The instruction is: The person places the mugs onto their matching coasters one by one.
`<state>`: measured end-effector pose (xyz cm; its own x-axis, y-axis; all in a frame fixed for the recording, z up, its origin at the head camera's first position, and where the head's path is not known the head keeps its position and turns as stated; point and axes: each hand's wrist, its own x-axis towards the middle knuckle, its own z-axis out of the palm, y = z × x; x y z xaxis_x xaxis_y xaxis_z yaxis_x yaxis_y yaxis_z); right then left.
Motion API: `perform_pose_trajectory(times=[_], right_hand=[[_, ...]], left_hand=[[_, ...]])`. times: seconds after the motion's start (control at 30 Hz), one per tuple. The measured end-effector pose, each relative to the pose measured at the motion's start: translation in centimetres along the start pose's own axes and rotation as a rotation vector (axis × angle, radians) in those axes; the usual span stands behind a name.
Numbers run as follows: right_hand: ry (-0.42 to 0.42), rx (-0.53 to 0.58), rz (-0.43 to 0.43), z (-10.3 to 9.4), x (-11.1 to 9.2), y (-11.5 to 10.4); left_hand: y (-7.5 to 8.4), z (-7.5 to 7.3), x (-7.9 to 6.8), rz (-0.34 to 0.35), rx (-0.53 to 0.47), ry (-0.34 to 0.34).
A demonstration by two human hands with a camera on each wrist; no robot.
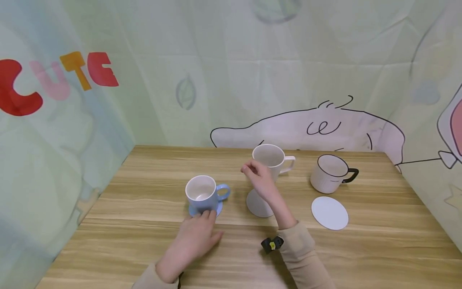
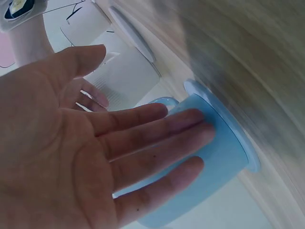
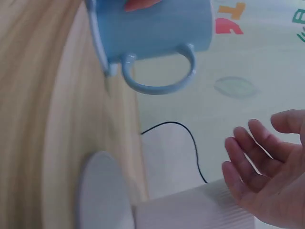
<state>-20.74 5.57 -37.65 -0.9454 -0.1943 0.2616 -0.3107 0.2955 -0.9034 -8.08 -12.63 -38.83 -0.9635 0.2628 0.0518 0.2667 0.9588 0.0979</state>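
Note:
A light blue mug (image 1: 207, 204) stands on a round blue coaster (image 1: 193, 211) at the left, its handle pointing right. My left hand (image 1: 195, 237) is at the near side of this mug. In the left wrist view its fingers lie nearly straight against the mug's lower wall, palm in sight. Raised above the table, my right hand (image 1: 260, 180) has loosely bent fingers with nothing between them. It overlaps a ribbed white mug (image 1: 277, 170) in the head view and hides part of it. A round pale grey coaster (image 1: 257, 204) lies in front of that mug.
To the right, a white mug with black rim and black handle (image 1: 326, 176) stands behind a round white coaster (image 1: 329, 212). The wooden table (image 1: 144, 208) meets a printed cloth backdrop (image 1: 162, 80) at its back and sides.

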Motion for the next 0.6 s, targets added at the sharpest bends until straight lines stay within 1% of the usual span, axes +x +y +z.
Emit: perform_pose_trajectory(times=[0.13,0.23,0.33,0.4,0.6], right_hand=[[-0.036,-0.039,-0.009,-0.9,-0.2,-0.3],[-0.038,-0.061,-0.001,-1.6,-0.3,-0.6],[-0.013,-0.081,-0.004,-2.2,-0.3,-0.7],[0.006,-0.082,0.000,-2.7,-0.3,-0.8],[0.054,-0.038,0.021,-4.7,0.1,-1.0]], left_hand=[[0.2,0.3,0.2,0.037,0.007,0.070],[0.3,0.5,0.5,0.071,0.025,0.139],[0.5,0.7,0.8,0.098,0.032,0.196],[0.8,0.7,1.0,0.109,0.021,0.217],[1.4,0.7,2.2,0.155,-0.027,0.292]])
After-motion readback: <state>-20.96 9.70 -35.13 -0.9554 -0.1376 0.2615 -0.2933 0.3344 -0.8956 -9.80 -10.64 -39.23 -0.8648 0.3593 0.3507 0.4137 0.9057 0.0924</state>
